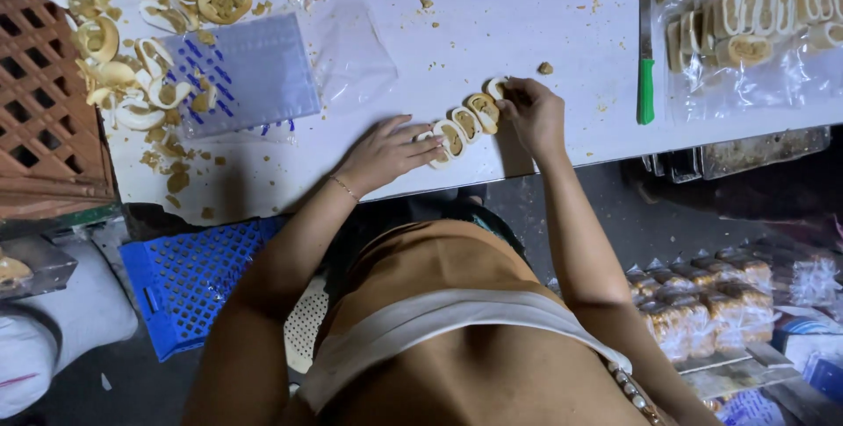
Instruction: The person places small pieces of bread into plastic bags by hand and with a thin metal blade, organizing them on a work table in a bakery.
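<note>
A short row of sliced rolled pastries, white outside with brown filling, lies on the white table near its front edge. My left hand presses against the row's left end with flat fingers. My right hand closes over the row's right end, fingertips on the last slice. The slices stand pressed together between both hands.
A clear plastic bag with blue print lies left of the hands, beside a heap of pastry scraps and crumbs. A green-handled knife and a tray of slices under plastic sit right. Below are a blue crate and wrapped packs.
</note>
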